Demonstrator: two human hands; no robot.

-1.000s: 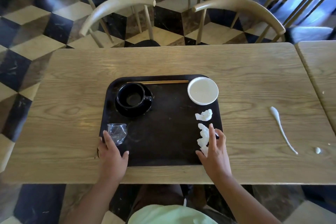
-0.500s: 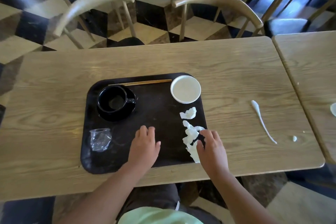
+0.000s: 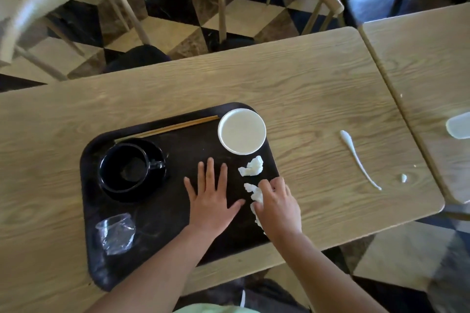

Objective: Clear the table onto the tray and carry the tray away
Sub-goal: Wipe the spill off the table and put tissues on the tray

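Tray [image 3: 178, 249] holds one black cup [image 3: 124, 164], one white dish [image 3: 241, 131], two napkin wads [image 3: 251, 166]; left hand [image 3: 209, 201] flat, splayed; right hand [image 3: 278, 207] pinching napkin.

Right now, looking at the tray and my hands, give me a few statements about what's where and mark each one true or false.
1. The black cup sits on the tray, left of the white dish. True.
2. The left hand grips the tray's edge. False: it lies flat and open on the tray's middle.
3. The right hand is on the crumpled napkin pieces. True.
4. The chopsticks lie on the bare table. False: they lie along the tray's far edge.
5. A white smear is on the table, right of the tray. True.
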